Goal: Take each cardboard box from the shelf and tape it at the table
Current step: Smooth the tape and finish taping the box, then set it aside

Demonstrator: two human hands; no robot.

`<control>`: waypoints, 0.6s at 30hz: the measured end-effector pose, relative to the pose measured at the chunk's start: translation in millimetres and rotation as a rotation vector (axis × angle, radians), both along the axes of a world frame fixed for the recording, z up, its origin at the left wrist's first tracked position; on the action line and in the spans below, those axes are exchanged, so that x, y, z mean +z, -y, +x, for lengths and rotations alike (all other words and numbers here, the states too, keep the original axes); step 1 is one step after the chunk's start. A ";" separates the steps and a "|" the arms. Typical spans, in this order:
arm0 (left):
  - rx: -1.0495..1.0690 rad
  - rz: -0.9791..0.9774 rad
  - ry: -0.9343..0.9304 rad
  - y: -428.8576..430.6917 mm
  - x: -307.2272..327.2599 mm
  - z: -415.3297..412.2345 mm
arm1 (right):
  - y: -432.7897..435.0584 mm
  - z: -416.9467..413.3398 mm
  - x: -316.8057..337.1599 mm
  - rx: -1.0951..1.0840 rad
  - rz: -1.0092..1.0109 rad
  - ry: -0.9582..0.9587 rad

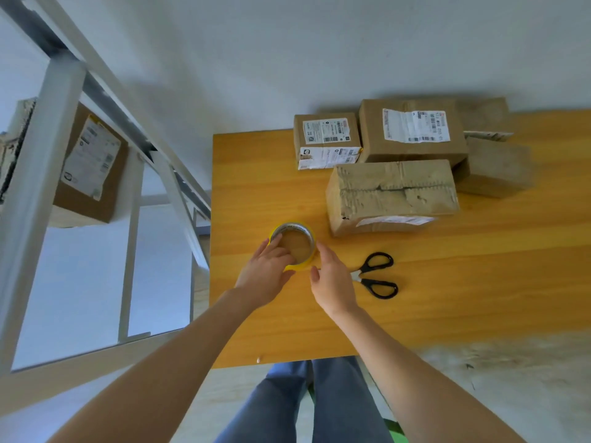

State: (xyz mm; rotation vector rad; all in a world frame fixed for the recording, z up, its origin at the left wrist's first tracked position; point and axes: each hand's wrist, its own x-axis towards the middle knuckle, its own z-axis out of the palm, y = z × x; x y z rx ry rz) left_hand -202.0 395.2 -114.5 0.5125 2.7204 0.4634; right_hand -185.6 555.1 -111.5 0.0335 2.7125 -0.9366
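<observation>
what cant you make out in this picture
Head view:
1. blades of the scissors: hidden under the right hand.
2. near rim of the tape roll: covered by the left hand.
3. box labels: print too small.
4. shelf box: partly behind the shelf post.

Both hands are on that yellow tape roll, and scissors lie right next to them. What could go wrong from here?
1. The scissors lie right beside the right hand, with their blades pointing towards it; a careless reach might nick a finger.
2. The left hand grips the tape roll; a freed tape end could stick back on itself.
3. The nearest box has a torn, rough top seam, so tape may hold poorly there.
</observation>
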 end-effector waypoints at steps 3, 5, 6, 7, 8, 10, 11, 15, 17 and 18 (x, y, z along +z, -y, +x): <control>0.016 0.042 0.009 2.5 0.0 -0.7 | 7.3 -2.7 -0.9 -0.084 -0.065 0.001; 0.004 0.041 0.019 2.4 2.4 -1.0 | 8.6 -6.7 -0.3 -0.126 -0.121 0.045; -0.007 0.027 0.023 2.8 3.9 -1.0 | 9.0 -9.5 0.0 -0.136 -0.134 0.067; -0.019 0.004 0.025 3.3 4.5 -1.1 | 9.2 -12.4 -0.2 -0.141 -0.140 0.078; -0.029 -0.022 0.022 3.9 4.3 -1.0 | 9.5 -15.1 -1.1 -0.149 -0.146 0.072; -0.027 -0.073 0.011 3.8 3.1 -0.2 | 10.1 -18.8 -4.8 -0.177 -0.151 0.038; -0.019 -0.092 0.002 3.0 2.8 0.0 | 10.3 -19.8 -6.3 -0.191 -0.147 0.021; -0.010 -0.111 -0.030 -4.5 4.3 -2.6 | 9.4 -23.1 -7.5 -0.223 -0.134 -0.030; 0.001 -0.074 -0.045 -3.9 4.9 -2.8 | 8.4 -24.4 -5.8 -0.222 -0.135 -0.056; 0.013 -0.035 -0.059 -2.0 4.8 -2.9 | 8.0 -25.2 -4.6 -0.220 -0.139 -0.071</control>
